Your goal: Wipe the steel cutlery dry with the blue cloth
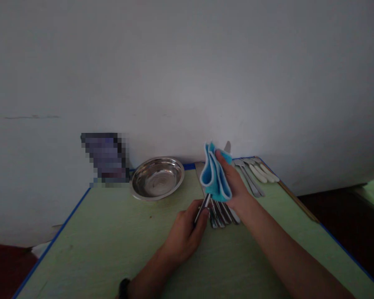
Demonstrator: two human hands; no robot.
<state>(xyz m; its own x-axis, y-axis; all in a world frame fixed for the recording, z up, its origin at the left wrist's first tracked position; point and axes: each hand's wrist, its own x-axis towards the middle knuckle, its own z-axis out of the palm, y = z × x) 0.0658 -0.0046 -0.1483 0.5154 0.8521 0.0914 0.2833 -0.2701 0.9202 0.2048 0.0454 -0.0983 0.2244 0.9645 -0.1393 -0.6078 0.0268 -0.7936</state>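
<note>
My left hand is closed around the metal handle of a table knife, held above the table. A folded blue cloth with pale edging is wrapped about the knife's blade, and my right hand grips the cloth there. The blade's rounded tip pokes out beyond the cloth at the top. Just beneath both hands lies a row of several metal cutlery pieces, handles toward me. Their far ends are hidden by the cloth and my right hand.
A shiny steel bowl stands at the back of the green table, beside a blurred-out upright panel. Metal forks and white-handled cutlery lie at the back right. Behind the table rises a plain wall.
</note>
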